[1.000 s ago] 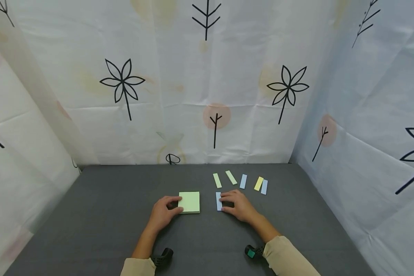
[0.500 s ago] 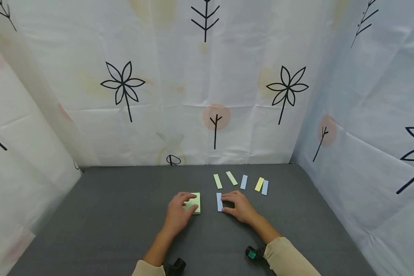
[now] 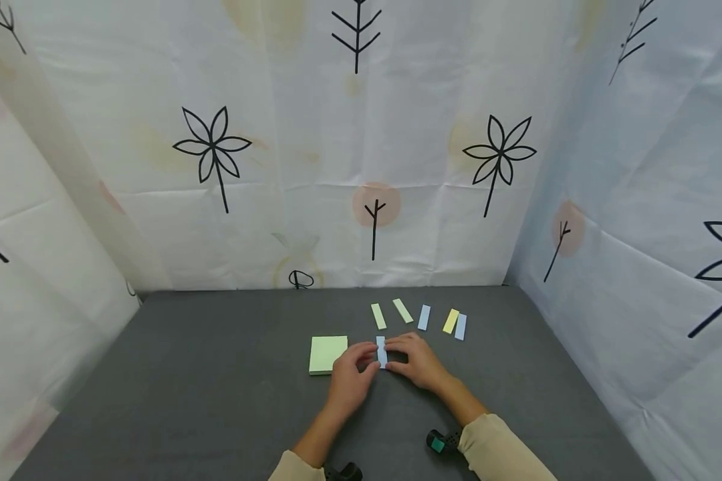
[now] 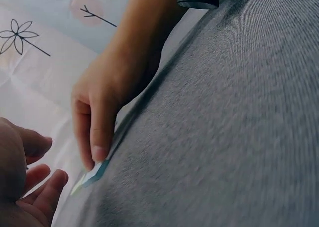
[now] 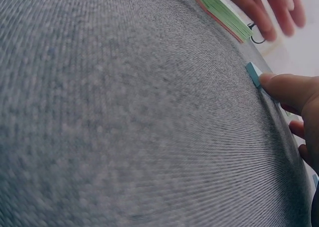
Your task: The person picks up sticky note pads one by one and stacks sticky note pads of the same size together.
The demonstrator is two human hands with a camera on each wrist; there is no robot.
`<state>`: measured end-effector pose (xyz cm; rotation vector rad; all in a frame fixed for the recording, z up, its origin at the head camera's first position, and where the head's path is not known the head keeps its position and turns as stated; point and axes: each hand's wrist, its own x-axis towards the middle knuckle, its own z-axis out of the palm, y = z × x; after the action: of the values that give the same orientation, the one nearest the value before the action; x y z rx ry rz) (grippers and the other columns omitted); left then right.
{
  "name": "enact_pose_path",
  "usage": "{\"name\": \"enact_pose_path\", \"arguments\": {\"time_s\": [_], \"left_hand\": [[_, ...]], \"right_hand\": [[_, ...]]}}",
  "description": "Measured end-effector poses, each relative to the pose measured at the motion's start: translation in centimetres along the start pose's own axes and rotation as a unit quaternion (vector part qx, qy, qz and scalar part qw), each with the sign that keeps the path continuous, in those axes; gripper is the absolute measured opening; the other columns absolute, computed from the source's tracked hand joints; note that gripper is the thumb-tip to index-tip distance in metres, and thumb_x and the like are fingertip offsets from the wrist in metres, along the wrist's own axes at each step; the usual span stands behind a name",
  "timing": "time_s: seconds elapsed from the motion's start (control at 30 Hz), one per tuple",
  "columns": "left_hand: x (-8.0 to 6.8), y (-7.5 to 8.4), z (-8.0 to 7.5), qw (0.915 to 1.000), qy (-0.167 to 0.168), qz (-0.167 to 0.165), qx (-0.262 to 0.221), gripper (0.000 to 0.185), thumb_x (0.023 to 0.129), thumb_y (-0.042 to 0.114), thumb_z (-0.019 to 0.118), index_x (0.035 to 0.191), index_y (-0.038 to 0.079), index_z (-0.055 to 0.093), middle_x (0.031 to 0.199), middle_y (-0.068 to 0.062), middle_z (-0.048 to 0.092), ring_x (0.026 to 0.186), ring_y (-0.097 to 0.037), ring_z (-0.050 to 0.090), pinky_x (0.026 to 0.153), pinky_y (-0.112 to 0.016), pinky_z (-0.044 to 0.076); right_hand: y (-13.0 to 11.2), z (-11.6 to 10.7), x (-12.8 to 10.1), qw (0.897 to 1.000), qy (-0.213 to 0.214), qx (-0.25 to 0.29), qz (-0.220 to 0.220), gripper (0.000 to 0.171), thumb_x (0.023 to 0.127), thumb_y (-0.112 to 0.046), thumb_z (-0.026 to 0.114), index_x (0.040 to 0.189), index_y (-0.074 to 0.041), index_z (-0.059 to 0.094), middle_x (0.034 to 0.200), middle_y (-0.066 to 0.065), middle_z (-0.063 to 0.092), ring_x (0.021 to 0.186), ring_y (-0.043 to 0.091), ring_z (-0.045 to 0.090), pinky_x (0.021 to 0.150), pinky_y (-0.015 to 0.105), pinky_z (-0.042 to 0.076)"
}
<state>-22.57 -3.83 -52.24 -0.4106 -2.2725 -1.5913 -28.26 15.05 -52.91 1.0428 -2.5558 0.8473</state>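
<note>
A narrow blue sticky note pad (image 3: 382, 355) lies on the table between the hands in the head view. My right hand (image 3: 420, 361) holds its right edge with the thumb and fingertips; the right wrist view shows the thumb (image 5: 279, 85) against the pad's near end. Just left of the pad is my left hand (image 3: 350, 384), thumb and fingers apart and fingertips close to the pad's left edge. In the left wrist view a gap separates the left fingers from the pad. A thick square light green sticky note pad (image 3: 325, 355) sits behind the left hand, its right side partly covered.
Beyond the right hand lie several narrow pads: two light green pads (image 3: 378, 316), a blue pad (image 3: 424, 317), a yellow pad (image 3: 450, 321) and another blue pad (image 3: 460, 327) beside it. Patterned white cloth (image 3: 277, 227) walls the dark grey table (image 3: 216, 374) at back and sides.
My left hand has moved right, from the left edge of the square green pad across it to the narrow blue pad. The right hand has stayed at the blue pad.
</note>
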Motion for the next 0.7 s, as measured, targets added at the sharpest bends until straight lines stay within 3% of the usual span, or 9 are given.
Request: {"name": "enact_pose_path", "arguments": {"time_s": [0.1, 0.27, 0.53, 0.7], "left_hand": [[0.0, -0.1, 0.8, 0.9996, 0.013, -0.026, 0.004, 0.028, 0.086, -0.006, 0.069, 0.114, -0.005, 0.068, 0.114, -0.014, 0.065, 0.095, -0.023, 0.067, 0.083, -0.033, 0.054], [-0.1, -0.5, 1.8, 0.9963, 0.031, -0.047, 0.065, 0.027, 0.085, -0.006, 0.069, 0.111, -0.001, 0.070, 0.106, -0.011, 0.067, 0.086, -0.019, 0.065, 0.074, -0.032, 0.055], [0.4, -1.0, 2.6, 0.9912, 0.052, -0.014, 0.121, 0.026, 0.080, -0.009, 0.070, 0.106, -0.005, 0.070, 0.105, -0.015, 0.068, 0.078, -0.018, 0.063, 0.069, -0.034, 0.053], [1.0, -1.0, 2.7, 0.9883, 0.027, -0.025, 0.148, 0.028, 0.079, -0.006, 0.070, 0.107, -0.006, 0.070, 0.108, -0.017, 0.067, 0.084, -0.022, 0.064, 0.077, -0.039, 0.052]], "right_hand": [[0.0, 0.0, 0.0, 1.000, 0.000, 0.000, 0.002, 0.035, 0.083, -0.019, 0.078, 0.114, -0.004, 0.071, 0.119, 0.010, 0.067, 0.110, 0.028, 0.056, 0.093, 0.048, 0.044], [0.0, 0.1, 0.0, 1.000, 0.001, 0.006, 0.007, 0.035, 0.082, -0.018, 0.078, 0.114, -0.003, 0.071, 0.118, 0.011, 0.067, 0.110, 0.028, 0.056, 0.093, 0.048, 0.045], [0.0, 0.0, 0.0, 1.000, 0.013, 0.014, 0.001, 0.036, 0.080, -0.017, 0.080, 0.112, -0.002, 0.072, 0.117, 0.010, 0.068, 0.108, 0.028, 0.056, 0.092, 0.047, 0.045], [0.0, 0.0, -0.1, 1.000, 0.015, 0.014, 0.000, 0.037, 0.080, -0.016, 0.080, 0.113, -0.001, 0.071, 0.117, 0.011, 0.068, 0.108, 0.028, 0.056, 0.092, 0.047, 0.045]]}}
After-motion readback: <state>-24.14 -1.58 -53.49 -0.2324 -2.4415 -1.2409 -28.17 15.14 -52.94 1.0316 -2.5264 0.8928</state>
